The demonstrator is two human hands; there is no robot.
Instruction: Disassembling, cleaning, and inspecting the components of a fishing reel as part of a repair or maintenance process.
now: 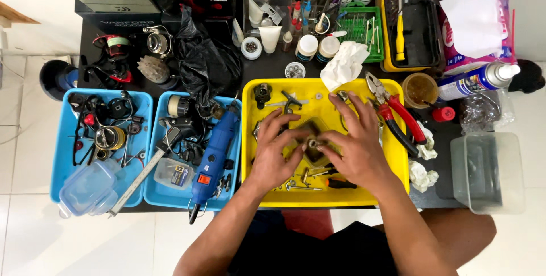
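Note:
Both my hands meet over the middle of a yellow tray (398, 165). My left hand (274, 150) and my right hand (354, 142) pinch a small round metal part (311, 141) between their fingertips. Under it lies a dark reel body, mostly hidden by my fingers. Small screws, a handle piece (290, 101) and thin tools (307, 185) lie scattered on the tray around my hands.
Red-handled pliers (398, 118) lie over the tray's right rim. Two blue trays at the left hold reel parts (108, 134) and a blue rotary tool (213, 159). A clear plastic box (488, 171) stands at the right. Bottles, a spray can (478, 80) and boxes line the back.

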